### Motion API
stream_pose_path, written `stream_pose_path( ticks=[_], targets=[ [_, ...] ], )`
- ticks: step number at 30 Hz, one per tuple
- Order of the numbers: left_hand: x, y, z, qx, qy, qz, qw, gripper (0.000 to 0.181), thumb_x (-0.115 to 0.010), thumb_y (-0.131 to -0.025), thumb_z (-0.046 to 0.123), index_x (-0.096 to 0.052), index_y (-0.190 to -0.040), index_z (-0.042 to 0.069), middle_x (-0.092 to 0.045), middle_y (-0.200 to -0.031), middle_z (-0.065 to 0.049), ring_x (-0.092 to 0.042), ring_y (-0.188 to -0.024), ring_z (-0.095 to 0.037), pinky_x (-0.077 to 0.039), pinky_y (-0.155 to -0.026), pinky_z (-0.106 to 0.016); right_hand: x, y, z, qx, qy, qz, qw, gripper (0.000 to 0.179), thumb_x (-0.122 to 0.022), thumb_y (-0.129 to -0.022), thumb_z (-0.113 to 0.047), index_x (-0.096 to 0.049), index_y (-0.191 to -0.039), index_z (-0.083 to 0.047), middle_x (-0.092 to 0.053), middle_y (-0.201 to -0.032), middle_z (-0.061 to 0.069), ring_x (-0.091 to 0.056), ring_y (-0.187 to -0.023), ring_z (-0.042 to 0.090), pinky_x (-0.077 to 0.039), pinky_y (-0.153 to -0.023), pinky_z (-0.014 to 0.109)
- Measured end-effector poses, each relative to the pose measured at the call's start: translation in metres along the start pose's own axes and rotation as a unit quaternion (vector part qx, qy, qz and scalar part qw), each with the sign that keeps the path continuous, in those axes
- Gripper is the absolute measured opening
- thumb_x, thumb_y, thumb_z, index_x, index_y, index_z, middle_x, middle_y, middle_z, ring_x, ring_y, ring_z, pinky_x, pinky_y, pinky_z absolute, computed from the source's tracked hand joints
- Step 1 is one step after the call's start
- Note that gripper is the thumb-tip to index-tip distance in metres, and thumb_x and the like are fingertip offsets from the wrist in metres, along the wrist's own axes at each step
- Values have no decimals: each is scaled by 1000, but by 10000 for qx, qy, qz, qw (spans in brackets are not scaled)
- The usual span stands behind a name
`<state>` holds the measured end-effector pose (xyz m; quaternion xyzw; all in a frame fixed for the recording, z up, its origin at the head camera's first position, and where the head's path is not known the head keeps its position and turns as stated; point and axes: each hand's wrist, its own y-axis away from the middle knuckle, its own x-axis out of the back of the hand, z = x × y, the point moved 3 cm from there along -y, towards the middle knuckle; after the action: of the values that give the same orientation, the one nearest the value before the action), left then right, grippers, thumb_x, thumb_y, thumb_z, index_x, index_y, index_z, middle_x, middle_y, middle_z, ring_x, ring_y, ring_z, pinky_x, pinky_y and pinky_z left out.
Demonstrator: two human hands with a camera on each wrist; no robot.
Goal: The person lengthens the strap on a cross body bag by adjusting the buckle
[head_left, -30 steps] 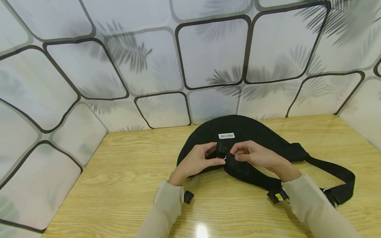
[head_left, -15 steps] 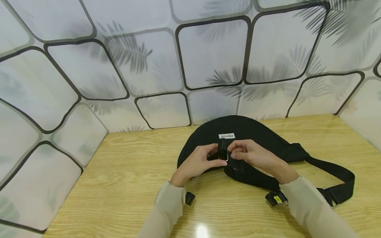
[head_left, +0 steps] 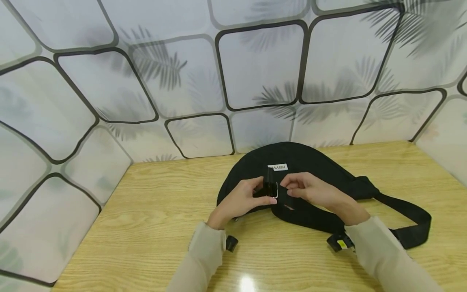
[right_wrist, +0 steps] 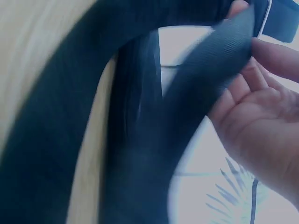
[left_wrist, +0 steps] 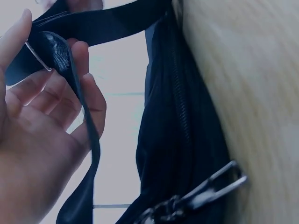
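Note:
A black sling bag (head_left: 292, 156) with a white label (head_left: 278, 167) lies on the table, in the head view. Over its near edge my left hand (head_left: 237, 199) holds a folded piece of the black strap (head_left: 269, 182) between thumb and fingers, at a thin metal slider (head_left: 276, 194). In the left wrist view the slider's bar (left_wrist: 38, 57) shows beside the thumb, and webbing hangs across the fingers. My right hand (head_left: 313, 191) is just right of the slider. Its thumb and fingers pinch the webbing (right_wrist: 219, 51), as the right wrist view shows.
The strap's far loop (head_left: 416, 229) lies on the table (head_left: 146, 227) at the right. A metal zipper pull (left_wrist: 215, 186) hangs from the bag. Small black blocks (head_left: 231, 243) sit by both sleeves. A patterned backdrop (head_left: 262, 69) rises behind.
My right hand moved in to the slider half a second ago and has since drawn back slightly right. The strap loop at the right has shifted a little left. The left hand keeps its hold.

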<state>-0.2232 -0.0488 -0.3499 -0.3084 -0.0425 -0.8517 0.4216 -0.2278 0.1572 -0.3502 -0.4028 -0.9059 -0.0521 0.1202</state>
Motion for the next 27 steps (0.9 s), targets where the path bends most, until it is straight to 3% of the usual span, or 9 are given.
stream_pose_path(
  ticks=[4,11,15,17,23,27],
  targets=[
    [-5,0,0,43,134,-87,9999,33,-74,-95,16,-65,-123,-1,-71,-110,-8,-60,-87,-3,-48,-77,-22,-5,-2,-3,119,-287,241,9992,13,-47,-102,9,-51,-112,17,-70,-93,14,-67,-78,17,-56,-74,30],
    [1,1,1,6,-19,89,10000,32,-74,-95,17,-66,-121,1,-71,-103,-6,-59,-78,-5,-46,-70,-23,1,0,-1,22,-127,211,9997,16,-49,-103,4,-53,-113,15,-71,-94,10,-67,-84,15,-54,-79,28],
    [5,3,1,122,59,200,9997,28,-74,-95,17,-67,-117,2,-71,-99,-5,-59,-74,-10,-45,-67,-24,5,2,2,-47,113,41,9999,15,-50,-100,6,-54,-111,17,-65,-80,3,-51,-60,6,-43,-58,21],
    [6,3,1,168,99,225,9996,27,-75,-95,17,-67,-117,2,-71,-100,-4,-59,-74,-11,-45,-68,-24,5,2,3,-57,230,52,9997,14,-51,-99,8,-54,-109,16,-60,-77,1,-45,-59,5,-36,-55,22],
    [3,2,2,83,111,85,9999,26,-73,-96,15,-67,-117,0,-69,-94,-4,-53,-69,-7,-41,-65,-23,0,0,4,42,182,326,9993,12,-52,-98,11,-53,-110,14,-65,-91,9,-62,-84,11,-49,-78,23],
    [0,1,3,-30,-99,-6,9999,25,-74,-96,15,-68,-116,0,-62,-82,-1,-47,-67,-5,-38,-63,-22,-4,-2,2,143,-32,453,9989,12,-50,-100,11,-50,-112,14,-65,-94,10,-64,-87,12,-50,-79,23]
  ],
)
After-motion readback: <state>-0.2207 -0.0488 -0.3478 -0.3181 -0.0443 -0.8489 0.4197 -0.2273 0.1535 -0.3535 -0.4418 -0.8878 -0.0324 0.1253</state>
